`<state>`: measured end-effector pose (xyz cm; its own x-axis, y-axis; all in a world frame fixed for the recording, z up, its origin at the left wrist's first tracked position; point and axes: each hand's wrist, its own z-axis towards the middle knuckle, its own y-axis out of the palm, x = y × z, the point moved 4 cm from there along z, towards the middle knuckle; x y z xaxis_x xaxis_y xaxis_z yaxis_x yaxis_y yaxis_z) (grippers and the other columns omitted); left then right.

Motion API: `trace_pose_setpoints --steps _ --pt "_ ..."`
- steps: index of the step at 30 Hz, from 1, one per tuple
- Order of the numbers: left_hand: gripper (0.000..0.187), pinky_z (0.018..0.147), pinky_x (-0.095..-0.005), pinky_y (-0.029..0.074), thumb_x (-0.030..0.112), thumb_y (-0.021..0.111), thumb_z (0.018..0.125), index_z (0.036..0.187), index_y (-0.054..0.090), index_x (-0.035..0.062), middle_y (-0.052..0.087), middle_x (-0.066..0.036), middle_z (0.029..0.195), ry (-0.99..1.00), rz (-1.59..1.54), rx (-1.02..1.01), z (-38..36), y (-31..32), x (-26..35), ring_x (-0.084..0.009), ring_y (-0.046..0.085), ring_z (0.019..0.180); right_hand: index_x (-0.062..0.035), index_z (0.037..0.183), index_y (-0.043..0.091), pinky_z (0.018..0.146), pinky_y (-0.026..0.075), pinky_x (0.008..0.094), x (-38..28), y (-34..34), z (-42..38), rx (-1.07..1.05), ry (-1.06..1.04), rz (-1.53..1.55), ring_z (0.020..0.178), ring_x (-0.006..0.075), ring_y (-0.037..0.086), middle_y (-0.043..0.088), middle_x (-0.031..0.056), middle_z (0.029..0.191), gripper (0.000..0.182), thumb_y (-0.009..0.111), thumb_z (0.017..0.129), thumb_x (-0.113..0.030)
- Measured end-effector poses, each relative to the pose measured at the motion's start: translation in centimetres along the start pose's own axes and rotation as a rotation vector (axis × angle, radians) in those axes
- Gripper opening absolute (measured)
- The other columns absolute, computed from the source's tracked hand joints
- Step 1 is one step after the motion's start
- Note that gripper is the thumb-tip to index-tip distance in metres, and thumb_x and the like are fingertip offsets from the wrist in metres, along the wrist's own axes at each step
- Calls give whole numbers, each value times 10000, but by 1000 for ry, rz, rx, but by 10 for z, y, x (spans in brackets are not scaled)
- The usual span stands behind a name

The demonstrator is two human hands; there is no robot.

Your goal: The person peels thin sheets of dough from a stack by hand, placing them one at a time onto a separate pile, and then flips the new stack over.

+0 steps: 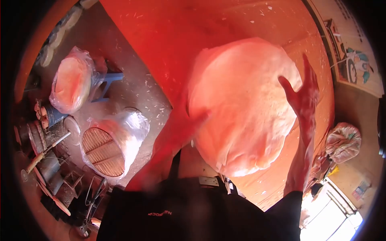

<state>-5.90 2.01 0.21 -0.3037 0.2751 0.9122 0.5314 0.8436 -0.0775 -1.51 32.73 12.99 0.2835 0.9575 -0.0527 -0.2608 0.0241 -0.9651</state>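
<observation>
A large, pale, round stack of thin sheets (241, 100) lies on a red-orange surface in front of me, its near edge uneven and drooping in folds. My right hand (303, 94) is at its right edge, with the thumb spread away from the fingers over the rim. At the left edge is my left hand (189, 116), blurred and tinted red; its thumb stretches over the sheets, while its fingers blend into the red behind. Neither hand is closed around anything.
On the floor to the left, a plastic-wrapped round basket with a slatted base (102, 152) lies tipped. A plastic bag of pale sheets (72, 82) rests by a blue stool (106, 84). Tools and metal parts crowd the lower left. A tied sack (343, 142) sits at right.
</observation>
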Motion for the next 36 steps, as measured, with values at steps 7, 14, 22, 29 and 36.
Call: trace_pose_setpoints --steps 7,14,22,29,36 --pt "745 1064 -381 368 130 694 802 1438 330 -2 503 -168 1355 -151 65 -71 6 -8 19 -269 482 1261 -40 1085 651 765 507 460 13 100 51 -280 122 183 874 420 652 669 236 927 563 496 922 -555" --pt "850 1110 -383 321 118 713 744 1460 272 -11 409 -223 1432 -88 -90 -76 8 -1 -7 -326 392 1351 -47 1062 661 649 489 404 1 122 50 -170 14 246 697 317 632 634 152 768 498 426 977 -478" --pt "866 1032 -364 415 161 755 720 1436 307 -30 459 -207 1390 -148 -154 -46 1 0 -18 -306 489 1272 -11 1108 636 763 494 445 9 123 54 -267 69 213 910 389 634 656 226 957 557 482 943 -520" --pt "910 1033 -359 417 158 779 697 1449 299 -17 460 -200 1398 -26 -39 -44 3 -4 -15 -310 491 1276 2 1047 654 691 483 377 -11 123 93 -677 178 436 705 300 625 636 226 782 466 485 964 -425" --pt "946 1065 -370 389 148 767 680 1469 268 -9 411 -206 1449 -15 -54 -79 3 -10 -10 -319 452 1317 -28 862 665 605 457 424 -28 110 88 -466 49 296 636 409 563 577 229 704 457 447 976 -412"
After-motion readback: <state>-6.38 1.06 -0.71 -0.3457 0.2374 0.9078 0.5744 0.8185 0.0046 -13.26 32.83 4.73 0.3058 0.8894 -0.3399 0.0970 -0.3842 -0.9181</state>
